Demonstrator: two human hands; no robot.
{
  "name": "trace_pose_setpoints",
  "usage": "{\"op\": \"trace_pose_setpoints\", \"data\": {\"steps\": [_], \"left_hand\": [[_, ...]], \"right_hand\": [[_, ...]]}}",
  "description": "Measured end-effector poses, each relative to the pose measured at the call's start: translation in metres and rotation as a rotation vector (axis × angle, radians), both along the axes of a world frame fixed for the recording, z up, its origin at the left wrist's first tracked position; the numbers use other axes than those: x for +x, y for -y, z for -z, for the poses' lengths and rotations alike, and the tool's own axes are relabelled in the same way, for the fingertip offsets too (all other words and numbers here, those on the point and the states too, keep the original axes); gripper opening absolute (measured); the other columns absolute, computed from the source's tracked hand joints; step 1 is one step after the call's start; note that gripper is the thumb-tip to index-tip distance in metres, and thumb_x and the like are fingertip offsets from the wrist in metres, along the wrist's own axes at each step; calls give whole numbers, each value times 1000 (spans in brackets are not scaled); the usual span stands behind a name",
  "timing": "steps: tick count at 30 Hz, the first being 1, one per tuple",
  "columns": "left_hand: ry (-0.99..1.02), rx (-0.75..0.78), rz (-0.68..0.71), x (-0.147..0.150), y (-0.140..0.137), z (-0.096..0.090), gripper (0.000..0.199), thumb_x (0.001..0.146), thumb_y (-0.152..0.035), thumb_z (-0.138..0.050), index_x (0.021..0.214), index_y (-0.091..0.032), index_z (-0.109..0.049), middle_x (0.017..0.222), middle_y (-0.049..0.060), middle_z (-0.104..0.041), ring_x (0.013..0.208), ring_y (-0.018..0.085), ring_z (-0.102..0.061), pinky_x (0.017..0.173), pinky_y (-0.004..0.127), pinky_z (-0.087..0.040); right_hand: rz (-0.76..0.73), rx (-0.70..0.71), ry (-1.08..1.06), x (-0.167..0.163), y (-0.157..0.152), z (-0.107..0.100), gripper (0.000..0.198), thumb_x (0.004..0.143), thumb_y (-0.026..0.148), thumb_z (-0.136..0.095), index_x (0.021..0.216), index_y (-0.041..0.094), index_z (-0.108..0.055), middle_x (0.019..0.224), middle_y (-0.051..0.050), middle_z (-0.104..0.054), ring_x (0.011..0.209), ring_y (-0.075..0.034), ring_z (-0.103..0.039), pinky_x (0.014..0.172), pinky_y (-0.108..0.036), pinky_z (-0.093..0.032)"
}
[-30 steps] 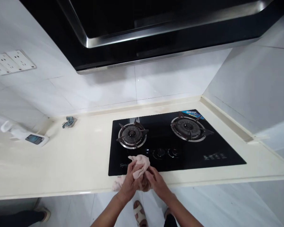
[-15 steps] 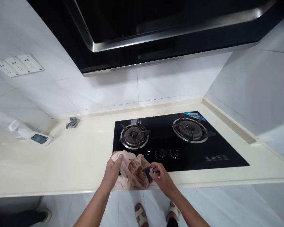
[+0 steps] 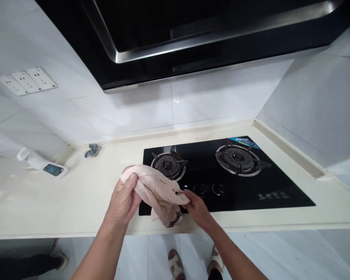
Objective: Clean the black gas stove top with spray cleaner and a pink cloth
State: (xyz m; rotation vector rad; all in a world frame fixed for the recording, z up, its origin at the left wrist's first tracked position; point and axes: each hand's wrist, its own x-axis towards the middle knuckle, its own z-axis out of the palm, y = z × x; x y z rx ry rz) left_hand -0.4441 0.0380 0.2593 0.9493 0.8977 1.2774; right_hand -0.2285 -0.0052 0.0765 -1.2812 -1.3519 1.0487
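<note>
A pale pink cloth (image 3: 155, 188) with brownish stains and a dark patch at its lower end is stretched between my hands, in front of the left burner. My left hand (image 3: 124, 196) grips its left end, thumb on top. At the other side my right hand (image 3: 196, 208) pinches a corner of it. Behind and below the cloth lies the black glass gas stove (image 3: 201, 163), with a left burner (image 3: 168, 164), a right burner (image 3: 238, 157) and two control knobs (image 3: 211, 189). The cloth covers the front left part of the stove.
Above the stove juts a black range hood (image 3: 192, 70). On the cream counter (image 3: 105, 202) to the left lie a crumpled grey-blue piece (image 3: 92, 150) and a white device with a screen (image 3: 55, 170). Another person's leg (image 3: 26, 266) shows at lower left.
The bunched cloth has been lifted and spread out between my hands. My left hand has moved left and up, and my right hand now holds a corner of the cloth.
</note>
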Motion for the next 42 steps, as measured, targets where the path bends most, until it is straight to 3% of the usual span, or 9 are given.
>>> {"op": "trace_pose_setpoints", "data": {"steps": [4,8,16,20,26,29,33,37,42], "left_hand": [[-48,14,-109,-27,-4,12,34,70,-40,-85,90,-21,-65,81,-2,-67,73,12,-64,69,23,-55],[-170,15,-93,-43,-11,15,38,69,-42,-87,89,-18,-64,76,-1,-68,67,11,-61,64,21,-51],[-317,299,-205,-61,-31,-32,37,72,-45,-84,92,-19,-67,76,-2,-68,68,10,-60,68,22,-49],[-454,230,-113,-74,-12,-24,36,77,-48,-78,95,-19,-68,84,2,-70,78,15,-64,75,26,-50],[-835,24,227,-102,45,43,33,87,-53,-65,82,-21,-67,75,0,-62,72,14,-56,68,24,-45],[-851,-9,315,-114,63,60,37,89,-54,-60,76,-20,-63,76,-1,-59,70,13,-52,64,23,-42],[-767,-111,371,-121,53,49,37,92,-57,-56,91,-21,-65,66,-2,-58,60,12,-49,57,23,-40],[-683,-136,215,-106,3,43,44,88,-58,-60,105,-17,-64,71,2,-68,61,14,-56,64,27,-48],[-829,188,13,-84,-28,96,36,87,-53,-58,94,-18,-66,110,10,-72,97,22,-67,86,36,-55]], "right_hand": [[135,-82,-159,42,15,-22,31,90,44,-52,107,23,-66,101,-5,-70,97,-23,-63,89,-36,-51],[143,42,-99,66,22,-72,32,90,42,-53,111,23,-68,119,-6,-66,109,-23,-62,95,-36,-49],[94,254,-39,66,13,-166,28,92,30,-53,115,26,-69,128,-5,-64,113,-22,-61,94,-33,-49],[-46,208,-135,69,33,-150,23,89,29,-54,107,25,-68,114,-5,-66,105,-23,-63,90,-34,-50],[-97,-240,47,54,89,-67,24,73,16,-53,93,23,-64,98,-1,-63,92,-19,-60,74,-26,-47],[-90,-354,86,46,106,-47,19,70,16,-53,86,23,-62,87,2,-59,79,-16,-57,68,-25,-45],[26,-276,112,48,90,-61,20,74,21,-55,92,24,-63,90,1,-61,82,-17,-58,70,-25,-46],[141,-44,274,53,31,-81,51,76,21,-53,127,27,-56,96,0,-65,86,-18,-59,79,-31,-46],[107,308,759,50,-6,-54,33,82,15,-46,104,24,-69,103,-7,-67,97,-24,-54,85,-40,-40]]}}
